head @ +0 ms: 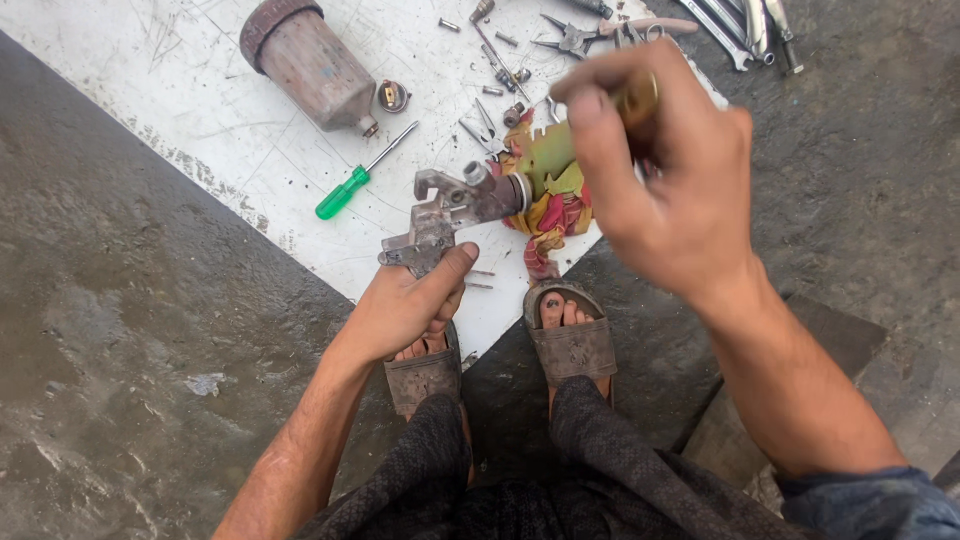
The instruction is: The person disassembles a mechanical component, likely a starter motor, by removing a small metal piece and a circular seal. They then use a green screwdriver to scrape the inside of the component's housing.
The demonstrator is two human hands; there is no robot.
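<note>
In my left hand, low over my own sandalled feet, I hold the grey metal spray gun body by its handle, fingers wrapped closed around the grip and my thumb laid up along its side. The gun's barrel points away to the right of that hand, and its front end is buried in a crumpled rag of yellow, red and green cloth that lies just beyond it on the white board. My right hand is raised above and to the right of the rag, blurred, with fingertips pinched narrow on a small brass-coloured part; I cannot tell its exact shape.

Up and to the left of my left hand, a green-handled screwdriver lies slantwise on the board, well apart from the gun. Farther beyond it rests a dull, rusty-brown cylindrical paint cup on its side, with no label that I can make out, and a small round fitting just beside its neck. Beyond my right hand's fingers lie scattered little screws and bits, a pair of pliers with pinkish handles, and several spanners at the board's far edge. The board sits on dark, wet-looking concrete
</note>
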